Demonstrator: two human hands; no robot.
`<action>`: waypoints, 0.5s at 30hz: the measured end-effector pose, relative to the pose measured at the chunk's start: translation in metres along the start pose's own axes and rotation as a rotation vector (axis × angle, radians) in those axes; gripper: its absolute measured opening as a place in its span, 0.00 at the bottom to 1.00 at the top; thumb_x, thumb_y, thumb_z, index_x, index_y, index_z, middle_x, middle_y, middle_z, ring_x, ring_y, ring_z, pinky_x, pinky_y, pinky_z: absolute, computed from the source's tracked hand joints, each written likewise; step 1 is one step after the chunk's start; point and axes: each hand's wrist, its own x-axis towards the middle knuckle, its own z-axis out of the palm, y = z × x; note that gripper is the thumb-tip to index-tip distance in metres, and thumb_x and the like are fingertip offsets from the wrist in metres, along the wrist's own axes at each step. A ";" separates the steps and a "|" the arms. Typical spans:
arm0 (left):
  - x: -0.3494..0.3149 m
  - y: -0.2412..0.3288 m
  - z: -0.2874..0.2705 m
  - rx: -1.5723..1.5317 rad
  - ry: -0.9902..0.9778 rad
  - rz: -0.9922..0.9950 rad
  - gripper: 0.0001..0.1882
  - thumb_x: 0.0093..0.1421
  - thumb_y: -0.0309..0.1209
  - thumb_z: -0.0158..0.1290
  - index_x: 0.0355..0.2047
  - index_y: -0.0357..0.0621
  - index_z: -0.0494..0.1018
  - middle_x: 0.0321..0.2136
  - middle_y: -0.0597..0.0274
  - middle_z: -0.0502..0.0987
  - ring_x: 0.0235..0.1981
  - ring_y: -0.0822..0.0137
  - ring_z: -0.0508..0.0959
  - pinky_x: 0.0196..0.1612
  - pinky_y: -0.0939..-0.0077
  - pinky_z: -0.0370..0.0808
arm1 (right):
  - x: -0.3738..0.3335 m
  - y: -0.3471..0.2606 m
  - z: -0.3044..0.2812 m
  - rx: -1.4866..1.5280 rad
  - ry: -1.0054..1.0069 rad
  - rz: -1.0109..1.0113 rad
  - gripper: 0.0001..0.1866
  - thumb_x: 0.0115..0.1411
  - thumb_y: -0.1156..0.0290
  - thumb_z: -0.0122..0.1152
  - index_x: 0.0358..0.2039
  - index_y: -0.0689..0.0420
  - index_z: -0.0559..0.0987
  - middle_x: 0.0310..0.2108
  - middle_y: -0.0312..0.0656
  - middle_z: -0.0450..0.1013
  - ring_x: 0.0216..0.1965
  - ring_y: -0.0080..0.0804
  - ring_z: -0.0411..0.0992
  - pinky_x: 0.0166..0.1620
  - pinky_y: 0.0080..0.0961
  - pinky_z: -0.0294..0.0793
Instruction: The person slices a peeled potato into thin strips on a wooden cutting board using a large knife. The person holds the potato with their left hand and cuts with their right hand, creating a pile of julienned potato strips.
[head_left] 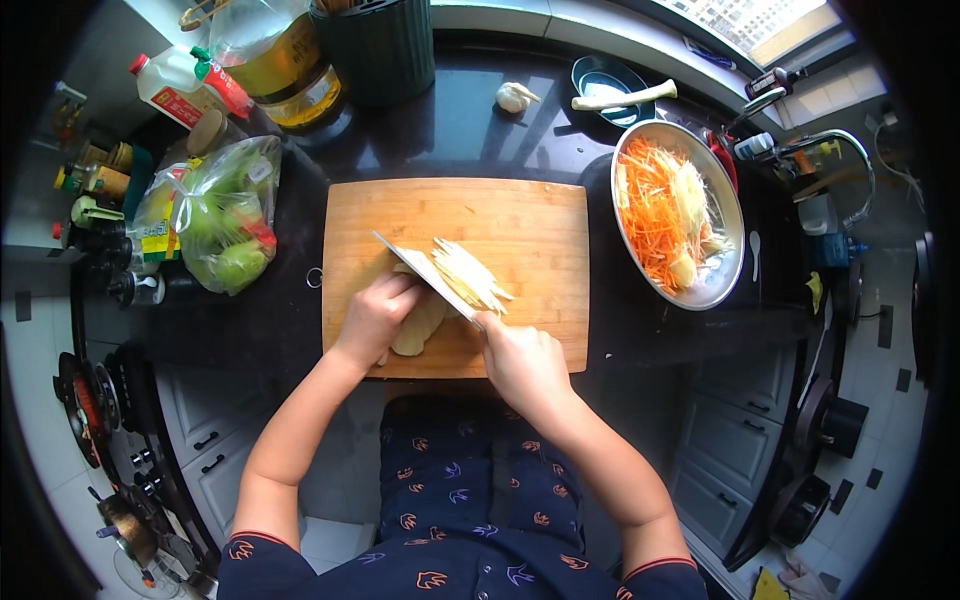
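At the frame's centre, your left hand (pixel 380 316) pins the pale slices (pixel 414 336) (probably light, crisp, slippery); best pressed from above; your right hand (pixel 523 364) clenches the knife (pixel 436 276).

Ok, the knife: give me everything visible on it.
The knife has a straight, silvery blade that looks like metal, seen from above at a steep angle. It lies diagonally over the wooden cutting board, far end toward the left, near end in the right hand, which hides the handle. Pale strips lie to its right, pale slices to its left. Whether the left hand's fingertips touch the blade is unclear.
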 end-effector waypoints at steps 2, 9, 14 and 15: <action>-0.001 0.003 0.001 0.022 0.044 0.007 0.09 0.52 0.23 0.59 0.35 0.44 0.82 0.34 0.63 0.81 0.38 0.60 0.82 0.36 0.70 0.83 | -0.006 -0.005 -0.012 -0.007 -0.025 0.015 0.10 0.66 0.71 0.55 0.47 0.54 0.77 0.18 0.54 0.74 0.22 0.59 0.76 0.27 0.52 0.76; -0.005 -0.001 0.004 0.052 0.045 0.019 0.10 0.51 0.22 0.60 0.34 0.45 0.82 0.33 0.63 0.81 0.38 0.61 0.82 0.34 0.70 0.82 | -0.019 -0.012 -0.029 -0.038 -0.086 0.029 0.09 0.66 0.73 0.54 0.46 0.54 0.77 0.17 0.54 0.73 0.20 0.58 0.75 0.26 0.52 0.75; -0.004 0.000 0.004 0.021 0.033 0.000 0.09 0.50 0.22 0.59 0.34 0.44 0.82 0.33 0.61 0.81 0.38 0.59 0.82 0.35 0.68 0.82 | -0.008 -0.005 -0.004 -0.049 -0.099 0.061 0.08 0.66 0.72 0.54 0.45 0.55 0.76 0.18 0.55 0.74 0.23 0.59 0.76 0.28 0.52 0.76; -0.003 0.000 0.004 0.013 0.028 -0.010 0.09 0.50 0.22 0.59 0.33 0.43 0.82 0.33 0.59 0.81 0.38 0.57 0.82 0.36 0.66 0.82 | -0.002 -0.002 0.002 -0.041 -0.086 0.052 0.08 0.66 0.72 0.53 0.45 0.55 0.75 0.19 0.55 0.75 0.23 0.60 0.77 0.28 0.52 0.76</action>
